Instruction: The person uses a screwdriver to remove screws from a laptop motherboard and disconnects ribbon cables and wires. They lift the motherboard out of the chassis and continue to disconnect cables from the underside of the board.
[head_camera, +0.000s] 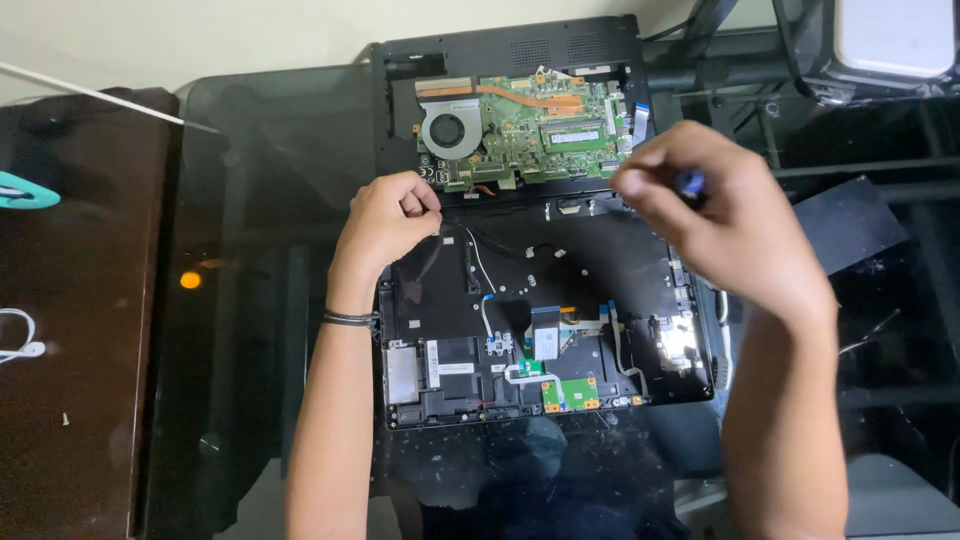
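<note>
Laptop chassis (540, 300): rigid, open, fragile ribbons; grip edges (judgement).
Left hand (388, 218): fingers curled at hinge edge.
Right hand (722, 215): pinching blue-tipped tool (688, 182).

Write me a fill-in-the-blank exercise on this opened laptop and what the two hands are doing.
1. The round cooling fan sits at the ____ end of the green circuit board.
2. The left hand has a dark band around its ____.
3. The right hand pinches a small ____-coloured item at its fingertips.
4. The opened laptop lies on a dark ____ table.

Missing words: left; wrist; blue; glass
</note>
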